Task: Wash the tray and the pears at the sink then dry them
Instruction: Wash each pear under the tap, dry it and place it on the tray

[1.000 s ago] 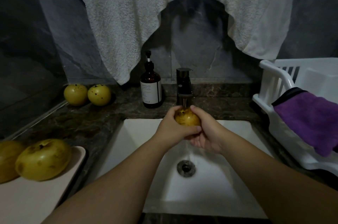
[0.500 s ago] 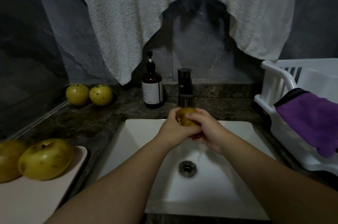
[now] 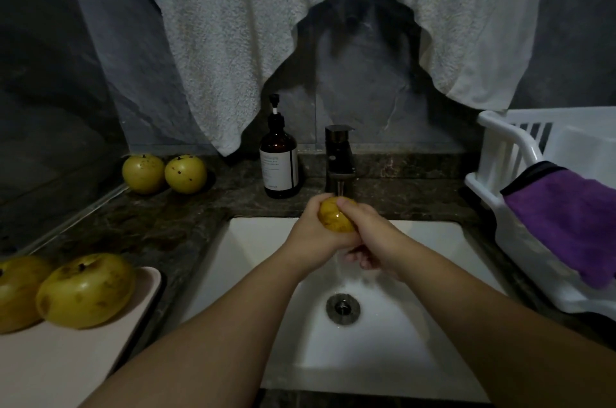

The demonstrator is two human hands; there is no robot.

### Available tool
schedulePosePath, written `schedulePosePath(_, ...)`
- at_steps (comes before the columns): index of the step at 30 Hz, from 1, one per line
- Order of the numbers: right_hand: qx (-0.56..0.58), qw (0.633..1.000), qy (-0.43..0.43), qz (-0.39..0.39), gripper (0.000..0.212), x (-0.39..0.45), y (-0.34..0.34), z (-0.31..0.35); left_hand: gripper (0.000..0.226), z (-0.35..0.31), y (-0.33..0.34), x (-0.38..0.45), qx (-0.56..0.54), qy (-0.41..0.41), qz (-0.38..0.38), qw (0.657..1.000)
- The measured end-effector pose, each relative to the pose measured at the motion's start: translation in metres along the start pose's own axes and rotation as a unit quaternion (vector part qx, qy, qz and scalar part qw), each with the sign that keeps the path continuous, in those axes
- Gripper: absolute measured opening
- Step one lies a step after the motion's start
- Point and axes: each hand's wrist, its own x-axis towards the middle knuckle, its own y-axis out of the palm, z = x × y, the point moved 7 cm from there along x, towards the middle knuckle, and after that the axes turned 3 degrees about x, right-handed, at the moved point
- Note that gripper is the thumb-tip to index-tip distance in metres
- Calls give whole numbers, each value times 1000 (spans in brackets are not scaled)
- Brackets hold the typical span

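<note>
pear point(image 3: 335, 215) under tap point(image 3: 339, 154), over sink point(image 3: 253, 257) back edge | left hand point(image 3: 313, 241) cups it from left | right hand point(image 3: 368, 234) wraps from right, equally near | no clear long axis

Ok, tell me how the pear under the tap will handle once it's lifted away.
The pear is wet and glossy under the tap, so it is probably slippery; both hands, left and right, wrap it. It looks round, so set on the counter it may roll. It seems firm, not fragile.
</note>
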Motion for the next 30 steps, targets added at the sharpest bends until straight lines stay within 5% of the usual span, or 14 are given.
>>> schedulePosePath(6, -31, 996, -88, 2, 59, -3, -2, 12, 86, 8, 5, 0, -26, -60, 30, 997)
schedulePosePath(16, -57, 995, -77, -12, 46, 1, -1, 11, 89, 11, 5, 4, -30, -51, 19, 998)
schedulePosePath(30, -68, 995, -68, -20, 57, 3, 3, 11, 93, 6, -2, 5, -9, -34, -33, 999)
